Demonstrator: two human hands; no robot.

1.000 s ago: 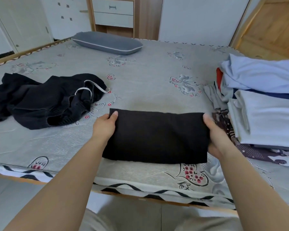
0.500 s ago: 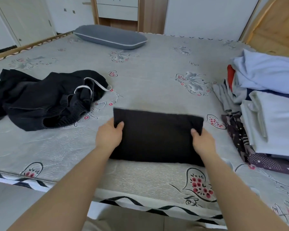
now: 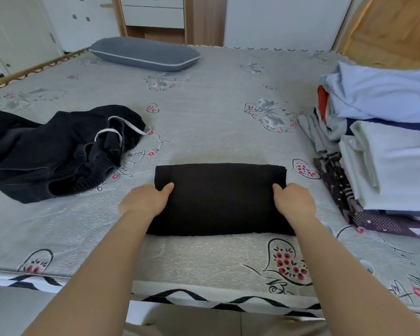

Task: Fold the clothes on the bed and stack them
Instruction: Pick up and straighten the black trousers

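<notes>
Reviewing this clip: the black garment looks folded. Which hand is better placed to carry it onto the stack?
Right, probably. The right hand grips the folded black garment at the end nearest the stack of folded clothes on the bed's right side. The left hand grips the far end, beside the unfolded black clothes.

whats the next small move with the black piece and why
Probably lift the folded black piece and carry it right onto the stack. It looks fully folded, the left hand and right hand grip its ends, and the black heap remains unfolded.
</notes>
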